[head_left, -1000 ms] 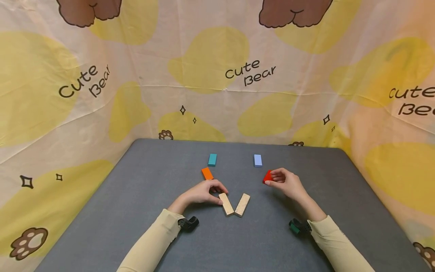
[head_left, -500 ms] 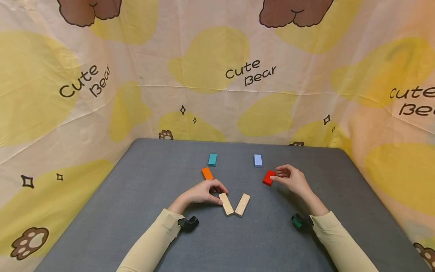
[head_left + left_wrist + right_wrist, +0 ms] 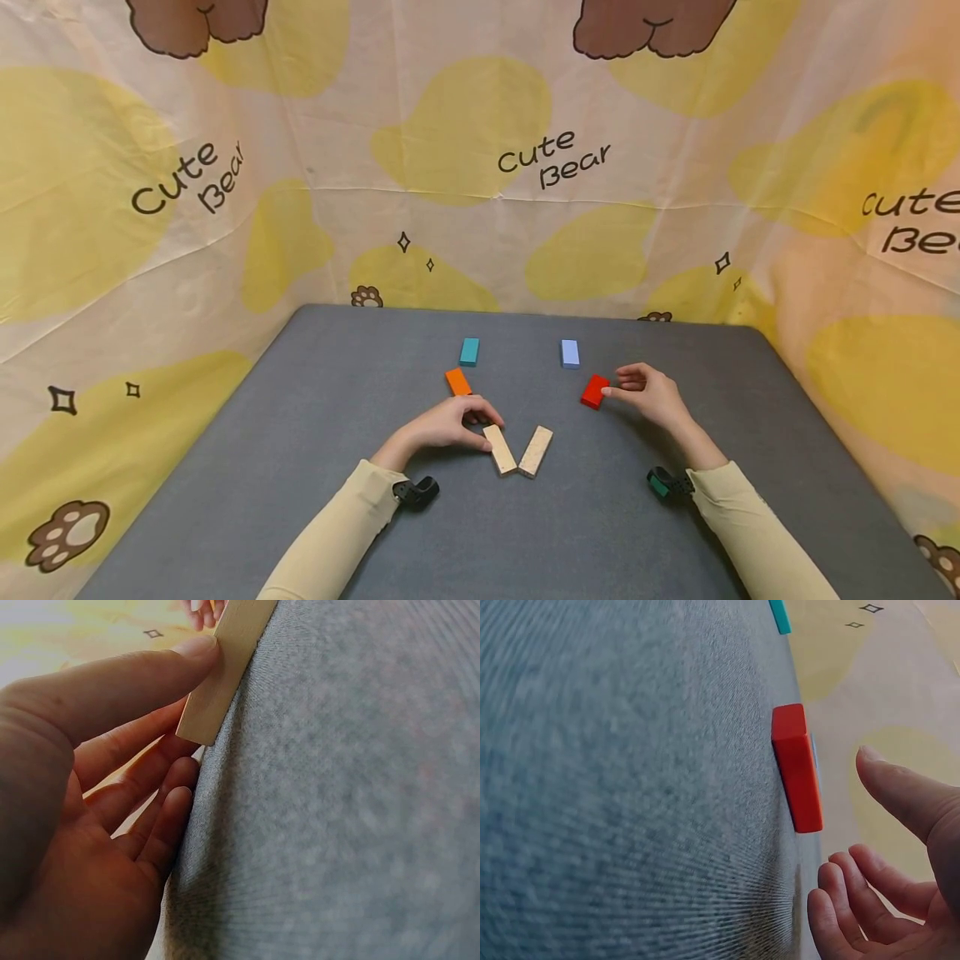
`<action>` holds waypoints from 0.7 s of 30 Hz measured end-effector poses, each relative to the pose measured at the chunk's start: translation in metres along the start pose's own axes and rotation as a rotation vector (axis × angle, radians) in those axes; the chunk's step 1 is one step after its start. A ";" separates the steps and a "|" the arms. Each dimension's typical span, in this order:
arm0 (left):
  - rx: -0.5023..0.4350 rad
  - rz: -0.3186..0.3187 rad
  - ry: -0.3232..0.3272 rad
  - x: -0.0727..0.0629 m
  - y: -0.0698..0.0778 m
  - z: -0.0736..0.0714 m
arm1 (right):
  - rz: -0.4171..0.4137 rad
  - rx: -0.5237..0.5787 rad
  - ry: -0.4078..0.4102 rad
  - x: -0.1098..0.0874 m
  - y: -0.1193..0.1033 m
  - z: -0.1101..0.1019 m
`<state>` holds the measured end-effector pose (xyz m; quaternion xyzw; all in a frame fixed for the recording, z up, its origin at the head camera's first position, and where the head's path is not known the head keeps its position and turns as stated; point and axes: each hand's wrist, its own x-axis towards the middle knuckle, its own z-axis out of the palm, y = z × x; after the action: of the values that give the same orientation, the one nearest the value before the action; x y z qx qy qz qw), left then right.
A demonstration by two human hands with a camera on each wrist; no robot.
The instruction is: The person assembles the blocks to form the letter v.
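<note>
My left hand [image 3: 442, 423] pinches the left one of two plain wooden blocks [image 3: 500, 451], its thumb lying on the side of that block [image 3: 225, 682] in the left wrist view. The other wooden block [image 3: 536, 452] lies beside it, the two meeting near their front ends in a V shape. Just right of a red block [image 3: 595, 392] is my right hand [image 3: 651, 400], fingers relaxed and holding nothing. The right wrist view shows a gap between the thumb and the red block [image 3: 799, 772], which lies on the table.
An orange block [image 3: 457, 382] lies beyond my left hand, partly hidden by it. Farther back are a teal block [image 3: 469, 352] and a light blue block [image 3: 570, 354]. A printed cloth [image 3: 465, 167] hangs around the grey table [image 3: 337, 358].
My right hand has let go of the red block and drawn back a little to the right. The left hand and the wooden blocks have stayed in place.
</note>
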<state>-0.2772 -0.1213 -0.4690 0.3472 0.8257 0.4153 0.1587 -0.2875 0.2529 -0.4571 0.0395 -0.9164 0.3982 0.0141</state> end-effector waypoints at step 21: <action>0.023 -0.001 -0.008 0.000 -0.002 -0.001 | 0.010 -0.007 -0.045 0.003 0.003 0.010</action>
<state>-0.2788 -0.1223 -0.4703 0.3503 0.8299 0.4045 0.1582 -0.2908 0.2475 -0.4661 0.0437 -0.9181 0.3939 -0.0085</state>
